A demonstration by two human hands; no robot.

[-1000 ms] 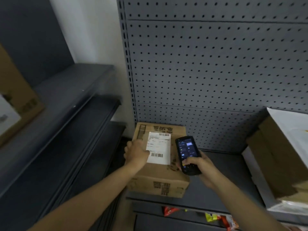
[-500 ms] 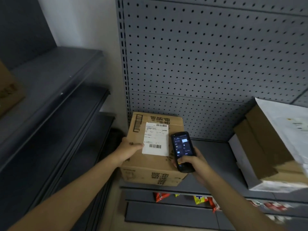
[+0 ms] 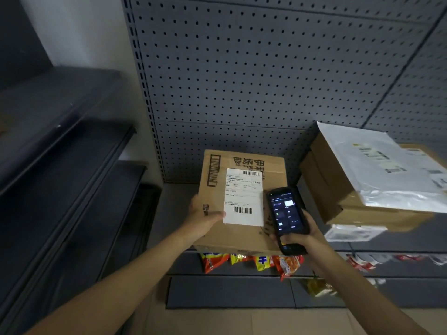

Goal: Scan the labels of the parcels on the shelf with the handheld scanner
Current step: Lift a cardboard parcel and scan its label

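Two hands at a cardboard parcel [image 3: 242, 235] on the grey metal shelf [image 3: 411, 240].
Left hand [image 3: 203, 217] grips its left edge beside the white paper label [image 3: 243, 197]; right hand [image 3: 304, 238] clasps the glossy black handheld scanner [image 3: 286, 218].

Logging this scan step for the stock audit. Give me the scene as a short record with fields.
place: grey metal shelf backed by a perforated panel
parcel in hand: cardboard box at the shelf's front, white shipping label on top
left hand: holds the box's left side, thumb by the label's lower edge
right hand: grips the handheld scanner, screen lit, just right of the label
other parcels: stacked cardboard boxes under a white mailer bag, to the right
shelf below: snack packets
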